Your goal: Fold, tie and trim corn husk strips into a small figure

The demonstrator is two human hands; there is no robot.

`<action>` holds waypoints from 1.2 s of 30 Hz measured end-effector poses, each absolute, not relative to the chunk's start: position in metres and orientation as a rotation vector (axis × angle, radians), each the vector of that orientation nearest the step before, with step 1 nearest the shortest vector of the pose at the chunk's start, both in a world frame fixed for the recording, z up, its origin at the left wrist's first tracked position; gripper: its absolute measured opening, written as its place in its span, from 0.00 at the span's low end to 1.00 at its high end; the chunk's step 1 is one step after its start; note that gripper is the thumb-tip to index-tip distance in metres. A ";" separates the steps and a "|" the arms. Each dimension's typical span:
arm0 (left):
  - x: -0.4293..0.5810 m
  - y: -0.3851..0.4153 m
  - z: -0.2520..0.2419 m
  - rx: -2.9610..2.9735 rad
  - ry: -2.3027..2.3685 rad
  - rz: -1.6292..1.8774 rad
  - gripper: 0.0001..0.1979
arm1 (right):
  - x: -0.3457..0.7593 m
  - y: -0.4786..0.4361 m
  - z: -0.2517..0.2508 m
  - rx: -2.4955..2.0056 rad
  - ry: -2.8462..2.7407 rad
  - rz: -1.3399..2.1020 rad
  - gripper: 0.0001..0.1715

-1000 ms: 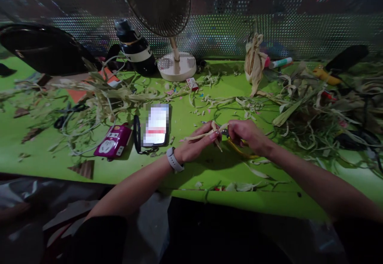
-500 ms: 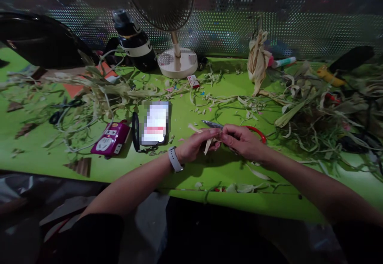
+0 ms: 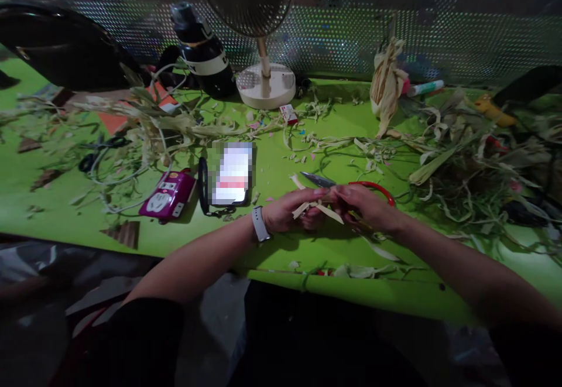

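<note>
My left hand [image 3: 283,208], with a white watch band [image 3: 260,223] at its wrist, is closed on pale corn husk strips [image 3: 330,212]. Their ends stick out above and below its fingers. My right hand [image 3: 371,206] meets it, thumb and fingers pinched at the right end of the husk; the fingertips are partly hidden. Behind the hands lie scissors [image 3: 317,180], blades pointing left, a red handle loop showing beyond my right hand. Its middle is covered by that hand, and I cannot tell whether they touch.
Left of the hands are a lit phone [image 3: 232,176], a purple power strip [image 3: 169,195] and dark scissors [image 3: 90,161]. A fan base [image 3: 266,88], a black bottle [image 3: 206,62] and a husk figure [image 3: 386,88] stand at the back. Husk scraps [image 3: 465,164] pile up at right.
The husk strips have turned between my hands, and one strip now points down to the right. My right hand has shifted slightly right along the husk. The whole view has shifted a little.
</note>
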State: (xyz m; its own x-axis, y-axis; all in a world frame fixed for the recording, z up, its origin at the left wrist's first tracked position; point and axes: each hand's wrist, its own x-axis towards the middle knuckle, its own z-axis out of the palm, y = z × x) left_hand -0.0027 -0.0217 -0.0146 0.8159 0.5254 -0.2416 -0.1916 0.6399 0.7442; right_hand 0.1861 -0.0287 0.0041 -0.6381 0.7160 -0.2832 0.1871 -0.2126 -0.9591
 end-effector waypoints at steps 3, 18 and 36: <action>-0.002 -0.020 -0.018 0.812 0.456 0.391 0.28 | 0.183 -0.029 0.004 -1.017 -1.734 1.773 0.28; 0.002 -0.017 -0.021 0.904 0.610 0.524 0.28 | 0.184 -0.022 -0.004 -0.830 -2.257 0.937 0.23; -0.003 -0.006 -0.019 1.042 0.670 0.408 0.28 | 0.193 -0.011 0.001 -0.977 -2.134 1.531 0.25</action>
